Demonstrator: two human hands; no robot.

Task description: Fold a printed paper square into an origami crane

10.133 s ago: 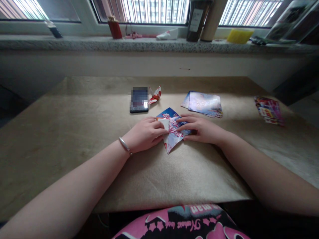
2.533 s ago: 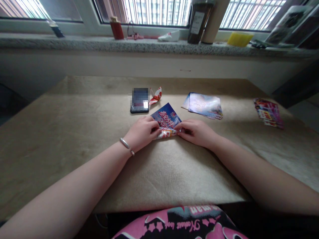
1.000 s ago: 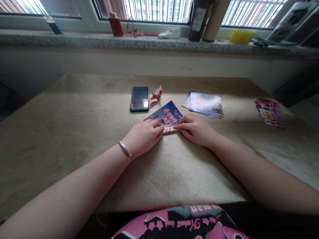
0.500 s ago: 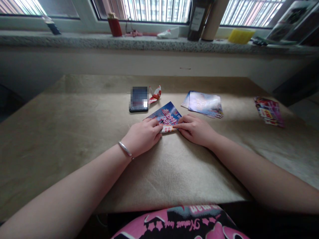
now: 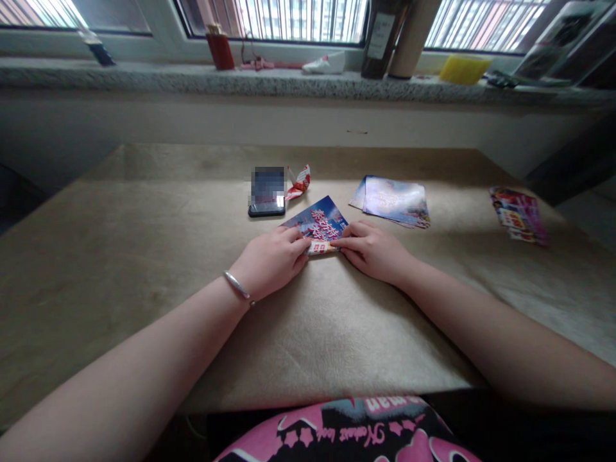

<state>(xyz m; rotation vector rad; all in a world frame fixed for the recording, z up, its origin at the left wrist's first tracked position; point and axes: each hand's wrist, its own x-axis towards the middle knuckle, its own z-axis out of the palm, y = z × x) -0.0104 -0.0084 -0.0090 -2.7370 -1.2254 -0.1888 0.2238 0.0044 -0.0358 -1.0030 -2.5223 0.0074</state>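
Observation:
A folded sheet of printed blue and red paper (image 5: 318,223) lies on the tan table (image 5: 144,244) in front of me. My left hand (image 5: 269,262), with a silver bracelet on its wrist, has its fingers curled and pressed on the paper's left near corner. My right hand (image 5: 373,249) pinches the paper's near edge from the right. The fingertips of both hands nearly meet at the folded near edge.
A dark phone (image 5: 267,192) lies just beyond the paper, with a small folded red and white paper figure (image 5: 299,182) beside it. A stack of printed sheets (image 5: 394,201) sits to the right and more leaflets (image 5: 520,214) at far right. The windowsill (image 5: 289,80) holds cups and bottles.
The paper was a larger kite shape ten seconds ago; its near point is now folded up. In the last second both hands shifted slightly left and pressed along the near edge.

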